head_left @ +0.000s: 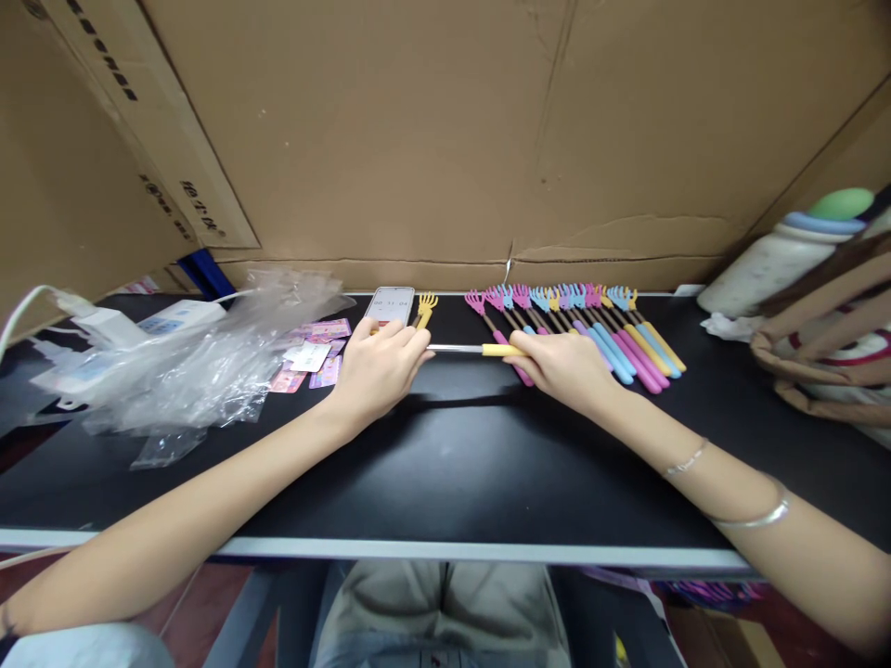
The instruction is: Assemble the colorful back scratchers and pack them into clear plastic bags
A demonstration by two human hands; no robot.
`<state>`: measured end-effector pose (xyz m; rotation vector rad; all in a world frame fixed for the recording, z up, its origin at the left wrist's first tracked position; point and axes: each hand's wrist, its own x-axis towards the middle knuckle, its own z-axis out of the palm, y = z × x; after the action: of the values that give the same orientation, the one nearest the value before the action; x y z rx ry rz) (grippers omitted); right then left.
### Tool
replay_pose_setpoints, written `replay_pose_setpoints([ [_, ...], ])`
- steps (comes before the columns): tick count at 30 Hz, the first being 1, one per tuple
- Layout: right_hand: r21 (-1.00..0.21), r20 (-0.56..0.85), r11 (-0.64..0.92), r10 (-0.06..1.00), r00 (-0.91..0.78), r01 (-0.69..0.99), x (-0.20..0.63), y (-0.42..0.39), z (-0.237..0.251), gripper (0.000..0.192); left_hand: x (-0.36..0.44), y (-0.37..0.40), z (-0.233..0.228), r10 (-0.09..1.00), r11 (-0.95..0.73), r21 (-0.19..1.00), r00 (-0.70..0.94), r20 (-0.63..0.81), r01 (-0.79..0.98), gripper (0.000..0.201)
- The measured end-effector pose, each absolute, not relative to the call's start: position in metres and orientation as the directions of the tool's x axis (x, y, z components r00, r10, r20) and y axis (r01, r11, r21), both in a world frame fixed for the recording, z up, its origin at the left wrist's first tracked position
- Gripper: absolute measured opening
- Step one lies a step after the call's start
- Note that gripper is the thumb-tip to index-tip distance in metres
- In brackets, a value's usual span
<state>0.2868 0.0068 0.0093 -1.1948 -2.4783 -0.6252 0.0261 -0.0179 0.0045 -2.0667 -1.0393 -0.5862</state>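
Note:
A telescopic back scratcher [456, 350] is held level above the black table, its metal rod drawn out between my two hands. My left hand [386, 357] is closed round its left end and hides that end. My right hand [567, 366] grips the yellow handle [496, 351] at the other end. Just behind my left hand a yellow claw head [427, 304] shows; where its stem leads is hidden. Behind and beside my right hand lies a row of several back scratchers [626, 339] in pink, blue and yellow, claws toward the cardboard, partly covered by that hand.
A phone [390, 302] showing a timer lies behind my left hand. Left of it are small printed cards [306, 357], clear plastic bags [201, 371] and a white power strip [104, 348]. A bottle [772, 264] and a brown-handled bag [828, 343] stand right. Cardboard [432, 139] walls the back.

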Motion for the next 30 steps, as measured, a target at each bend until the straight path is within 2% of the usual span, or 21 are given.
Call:
replay_pose_setpoints([
  [7, 0.317, 0.492, 0.520, 0.626, -0.606, 0.794, 0.284, 0.000, 0.014, 0.050, 0.027, -0.019, 0.004, 0.543, -0.434, -0.333, 0.538, 0.645, 0.837, 0.024],
  [13, 0.306, 0.499, 0.524, 0.622, -0.603, 0.795, 0.284, 0.000, 0.013, 0.048, 0.027, -0.018, 0.004, 0.590, -0.444, -0.274, 0.509, 0.627, 0.853, 0.025],
  [20, 0.253, 0.428, 0.563, 0.664, -0.613, 0.787, 0.287, 0.001, 0.025, 0.038, 0.028, -0.017, 0.006, 0.632, -0.483, -0.201, 0.499, 0.593, 0.852, 0.027],
  [27, 0.117, 0.343, 0.626, 0.703, -0.623, 0.771, 0.296, 0.006, 0.034, 0.031, 0.019, -0.009, 0.014, 0.579, -0.505, -0.283, 0.563, 0.591, 0.816, 0.030],
  [30, 0.059, 0.308, 0.632, 0.725, -0.616, 0.773, 0.299, 0.010, 0.034, 0.032, 0.013, -0.006, 0.017, 0.576, -0.514, -0.282, 0.570, 0.587, 0.810, 0.029],
])
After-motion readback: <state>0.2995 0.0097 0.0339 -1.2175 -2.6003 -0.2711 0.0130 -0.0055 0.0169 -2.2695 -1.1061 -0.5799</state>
